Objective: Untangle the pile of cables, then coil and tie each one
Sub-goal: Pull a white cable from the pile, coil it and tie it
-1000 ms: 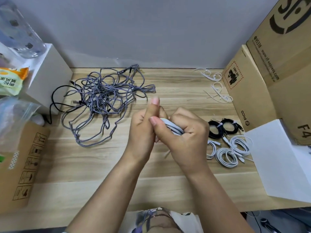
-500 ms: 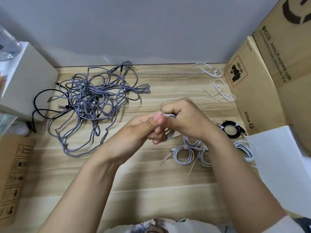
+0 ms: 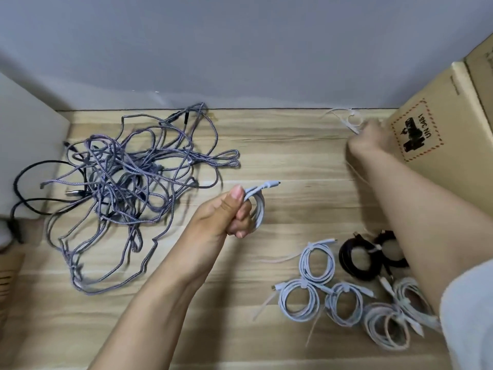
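At the left edge of the frame stood a white box (image 3: 24, 145), and a black cable (image 3: 32, 166) curved out beside it. Just to the right, in the upper left part of the wooden table (image 3: 186, 329), lay the pile of grey braided cables (image 3: 128, 188), still tangled. In the middle of the frame the left hand (image 3: 226, 212) gripped a coiled white cable (image 3: 257, 206) with curled fingers and the thumb pressed on top; one plug end pointed to the right. In the lower right lay five tied white coils (image 3: 317, 263) close together, and two tied black coils (image 3: 357, 260) just above them, partly hidden under the forearm. In the upper right the right hand (image 3: 370, 137) was at the white ties (image 3: 349, 121) beside the cardboard box (image 3: 437, 145). It was blurred, so I cannot tell its grip.
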